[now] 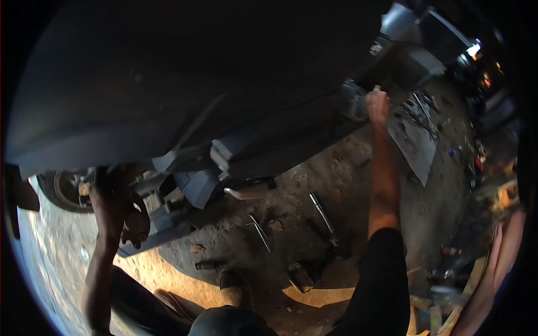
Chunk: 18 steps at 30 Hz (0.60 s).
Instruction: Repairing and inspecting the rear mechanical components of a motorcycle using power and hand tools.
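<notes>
A large dark vehicle body (235,73) fills the upper view, with a loose-looking angular panel (196,187) hanging below. My left hand (106,196) reaches under it at the left, beside a wheel (59,187) and a rusty-looking metal part (136,224); its fingers are lost in shadow. My right hand (378,103) is raised to the body's lower right edge, next to a dark plastic piece (356,101). Its fingers are curled, but what they hold is too dark to make out.
On the concrete floor (336,168) lie a bar tool (324,218), a thin tool (260,233), a dark metal piece (300,280) and, at right, several tools (420,112) by a grey sheet (412,151). Another person's bare arm (504,257) enters at the right.
</notes>
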Motion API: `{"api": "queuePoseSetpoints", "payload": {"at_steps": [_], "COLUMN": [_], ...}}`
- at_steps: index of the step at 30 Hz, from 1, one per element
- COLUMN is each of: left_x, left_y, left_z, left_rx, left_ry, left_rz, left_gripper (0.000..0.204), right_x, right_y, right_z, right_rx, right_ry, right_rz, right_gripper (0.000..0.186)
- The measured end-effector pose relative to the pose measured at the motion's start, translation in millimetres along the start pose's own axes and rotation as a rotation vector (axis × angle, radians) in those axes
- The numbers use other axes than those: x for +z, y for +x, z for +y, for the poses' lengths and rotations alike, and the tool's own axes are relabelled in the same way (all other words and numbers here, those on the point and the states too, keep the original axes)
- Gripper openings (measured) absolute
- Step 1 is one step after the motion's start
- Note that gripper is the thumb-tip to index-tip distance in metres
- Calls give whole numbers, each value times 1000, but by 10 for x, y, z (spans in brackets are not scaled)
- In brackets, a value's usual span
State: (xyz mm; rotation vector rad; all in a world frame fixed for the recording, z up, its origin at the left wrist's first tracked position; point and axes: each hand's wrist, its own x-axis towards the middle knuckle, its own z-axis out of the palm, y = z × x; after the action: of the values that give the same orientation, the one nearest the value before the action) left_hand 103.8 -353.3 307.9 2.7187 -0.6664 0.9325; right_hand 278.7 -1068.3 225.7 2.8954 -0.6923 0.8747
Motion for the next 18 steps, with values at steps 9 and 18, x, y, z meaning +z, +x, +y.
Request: {"api": "queuePoseSetpoints", "payload": {"at_steps": [9, 18], "left_x": [-3, -53], "left_y": [27, 46], "left_z": [49, 89], "left_rx": [-488, -526], "left_ry": [-351, -330], "left_rz": [-12, -42], "left_gripper": [22, 31], "right_x": [-434, -1454], "right_y": [-358, -2752], "right_z": [-307, -630], "right_rx": [177, 979], "right_ry": [96, 2779], "right_rz": [96, -291], "right_gripper": [27, 24]}}
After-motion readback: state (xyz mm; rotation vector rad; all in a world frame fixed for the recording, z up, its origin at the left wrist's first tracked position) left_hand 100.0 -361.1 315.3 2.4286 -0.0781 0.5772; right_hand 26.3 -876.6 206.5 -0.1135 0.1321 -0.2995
